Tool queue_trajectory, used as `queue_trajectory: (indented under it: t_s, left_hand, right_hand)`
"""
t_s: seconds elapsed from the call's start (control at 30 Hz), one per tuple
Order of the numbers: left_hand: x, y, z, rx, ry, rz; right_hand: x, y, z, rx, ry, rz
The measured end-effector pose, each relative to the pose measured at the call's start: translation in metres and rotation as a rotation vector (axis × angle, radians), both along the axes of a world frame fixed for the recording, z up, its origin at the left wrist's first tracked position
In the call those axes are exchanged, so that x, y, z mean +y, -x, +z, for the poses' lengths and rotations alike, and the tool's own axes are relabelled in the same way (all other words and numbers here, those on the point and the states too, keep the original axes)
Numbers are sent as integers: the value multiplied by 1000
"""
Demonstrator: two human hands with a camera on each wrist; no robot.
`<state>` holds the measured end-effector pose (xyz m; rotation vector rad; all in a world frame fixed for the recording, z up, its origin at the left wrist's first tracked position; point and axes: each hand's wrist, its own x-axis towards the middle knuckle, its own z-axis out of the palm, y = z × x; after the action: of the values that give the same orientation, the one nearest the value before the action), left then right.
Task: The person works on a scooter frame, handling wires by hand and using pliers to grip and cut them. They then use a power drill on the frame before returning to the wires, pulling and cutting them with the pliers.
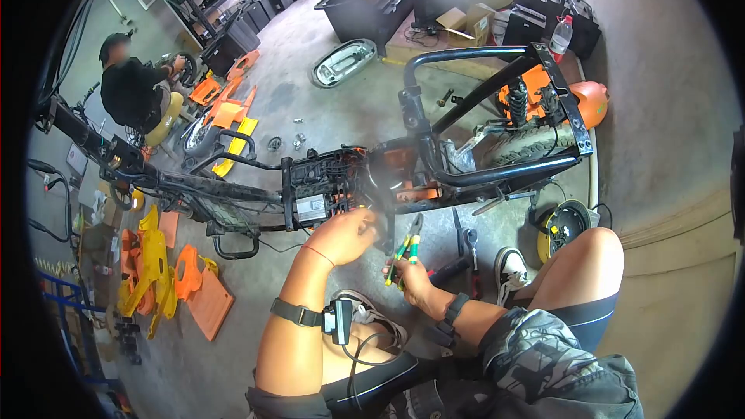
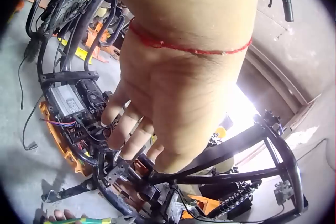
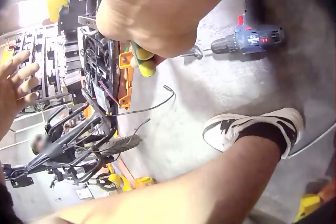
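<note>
In the head view the right hand [image 1: 414, 279] grips green-and-yellow handled pliers [image 1: 414, 242], their jaws pointing up toward the black frame [image 1: 497, 174]. The left hand [image 1: 347, 236] is held over the frame's middle beside the silver controller box [image 1: 312, 208]. Its fingers hang relaxed in the left wrist view [image 2: 131, 129], with nothing seen in them. In the right wrist view the right hand [image 3: 149, 29] covers most of the pliers; a yellow handle end [image 3: 147, 68] shows below it.
A drill [image 3: 252, 40] and a ratchet [image 1: 471, 239] lie on the floor near the person's shoe [image 1: 511, 270]. Orange and yellow panels [image 1: 206, 295] lie at left. Another person [image 1: 136, 85] sits at the upper left. A yellow helmet [image 1: 565, 229] holds small parts.
</note>
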<state>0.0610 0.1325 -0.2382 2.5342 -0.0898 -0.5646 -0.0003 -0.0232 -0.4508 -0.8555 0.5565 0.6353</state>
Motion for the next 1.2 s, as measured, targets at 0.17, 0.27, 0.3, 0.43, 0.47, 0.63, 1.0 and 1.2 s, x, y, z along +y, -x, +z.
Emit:
queue_trajectory:
  t_s: [0.17,0.27,0.3,0.43,0.47,0.63,1.0,1.2]
  left_hand:
    - [-3,0,1,-6,20,-3]
    - [-3,1,-4,-32,13,-18]
    - [-3,0,-3,-35,12,-17]
    - [-6,0,-1,-12,25,-20]
    - [-6,1,-1,-4,33,-17]
    - [1,3,-8,-62,27,-34]
    - [-9,2,-2,-26,18,-53]
    - [-6,0,-2,-18,51,-29]
  right_hand:
    - [-5,-15,-8,-76,100,9]
    - [8,-18,-6,-45,114,-54]
    - [17,-20,-8,-52,95,-61]
    - [26,-35,13,-48,-112,58]
    - [24,-36,8,-90,-76,39]
    - [10,-21,-13,-119,129,-39]
    - [17,-35,43,-169,-10,10]
    - [18,-31,6,-148,14,-87]
